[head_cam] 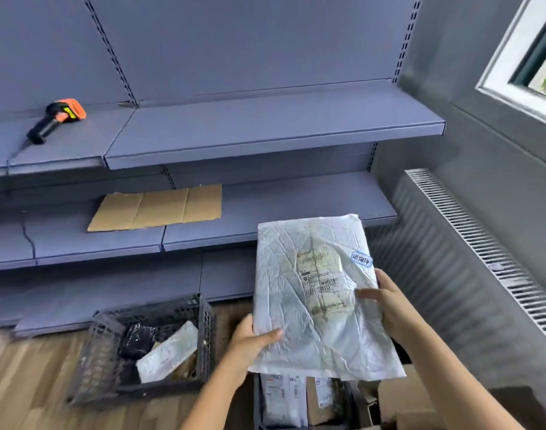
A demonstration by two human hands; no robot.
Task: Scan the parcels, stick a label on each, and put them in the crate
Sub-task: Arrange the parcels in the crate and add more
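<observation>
- A person holds a white parcel (315,293), a crumpled plastic mailer, in the air with both hands, in front of blue-grey shelving.
- The left hand (253,339) grips the parcel's lower left edge, thumb on top; the right hand (386,305) grips its right edge, thumb pressed on the face.
- A worn shipping label (322,283) covers the middle of the parcel, and a small blue-edged sticker (361,259) sits just beside it, toward the upper right.
- A dark plastic crate (141,346) stands on the wooden floor (26,383) to the lower left, with a black parcel (138,339) and a white one (167,352) inside.
- An orange and black scanner (59,117) lies on the upper shelf (265,128), well apart from the hands.
- A flattened piece of cardboard (160,206) lies on the shelf below.
- More parcels (296,398) sit directly beneath the held one, partly hidden by it.
</observation>
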